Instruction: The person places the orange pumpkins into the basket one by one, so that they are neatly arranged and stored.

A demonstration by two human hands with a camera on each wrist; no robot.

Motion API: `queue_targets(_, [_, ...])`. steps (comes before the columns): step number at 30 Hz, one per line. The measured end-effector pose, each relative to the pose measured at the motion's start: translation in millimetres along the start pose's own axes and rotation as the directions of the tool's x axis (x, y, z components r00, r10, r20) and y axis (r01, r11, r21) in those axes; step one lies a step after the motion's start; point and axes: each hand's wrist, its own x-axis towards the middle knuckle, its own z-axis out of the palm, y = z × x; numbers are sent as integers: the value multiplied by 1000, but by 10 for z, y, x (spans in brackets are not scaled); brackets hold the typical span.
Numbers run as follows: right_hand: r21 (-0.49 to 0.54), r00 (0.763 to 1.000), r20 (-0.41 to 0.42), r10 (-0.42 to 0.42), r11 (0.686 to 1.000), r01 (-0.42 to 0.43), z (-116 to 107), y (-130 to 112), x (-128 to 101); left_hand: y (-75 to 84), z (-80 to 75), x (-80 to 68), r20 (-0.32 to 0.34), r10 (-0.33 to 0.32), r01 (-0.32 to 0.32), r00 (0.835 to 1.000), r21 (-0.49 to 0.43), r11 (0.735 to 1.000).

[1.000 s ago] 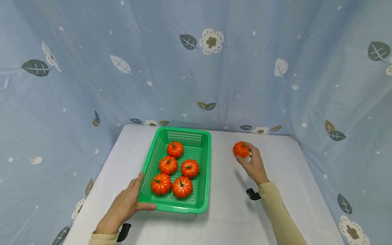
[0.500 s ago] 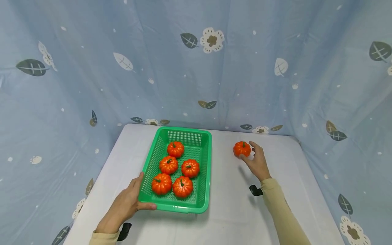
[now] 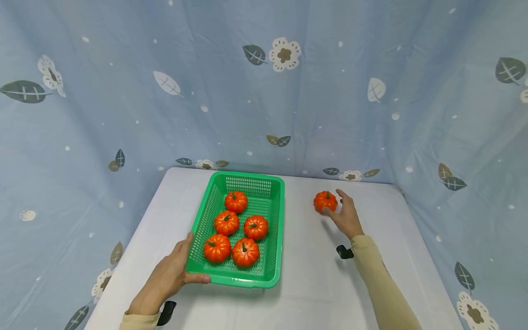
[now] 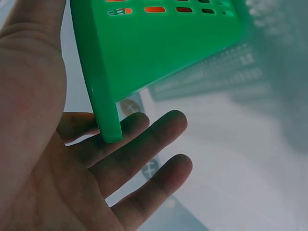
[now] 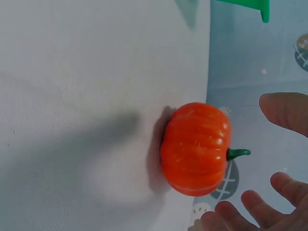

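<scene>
My left hand (image 3: 167, 277) rests at the near left corner of a green plastic basket (image 3: 282, 220); its thumb lies along the near rim and its fingers along the left side. In the left wrist view those fingers extend, fairly straight, past the basket's rim (image 4: 103, 91). Several orange toy pumpkins (image 3: 245, 253) with green stems sit inside the basket. To the right, one more toy pumpkin (image 3: 325, 202) stands on the white table. My right hand (image 3: 347, 221) is just right of it, thumb and fingers spread. The right wrist view shows this pumpkin (image 5: 195, 149) apart from the fingertips.
The white table (image 3: 313, 293) backs onto a blue curtain (image 3: 330, 91) printed with leaves and flowers, which also hangs along both sides. A black strap piece (image 3: 344, 252) shows at the right wrist, and another (image 3: 167, 313) at the left.
My right hand has loosened its fingers from round the lone toy pumpkin and drawn slightly right. That pumpkin stays in place. Left hand and basket have not moved.
</scene>
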Motion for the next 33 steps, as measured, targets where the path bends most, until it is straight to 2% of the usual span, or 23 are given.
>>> queue_targets(17, [-16,993,77,92,996,-91,118,188,241,0,4,-13,-15,14,-14,1000,6,1000])
queue_targets(26, [39,993,102,59,997,-63,136,238,312,20,6,-10,-18,5,-5,1000,3,1000])
queue_targets(33, [21,989,136,62,998,-66,204,273,351,28,5,-18,-20,3,-3,1000,3,1000])
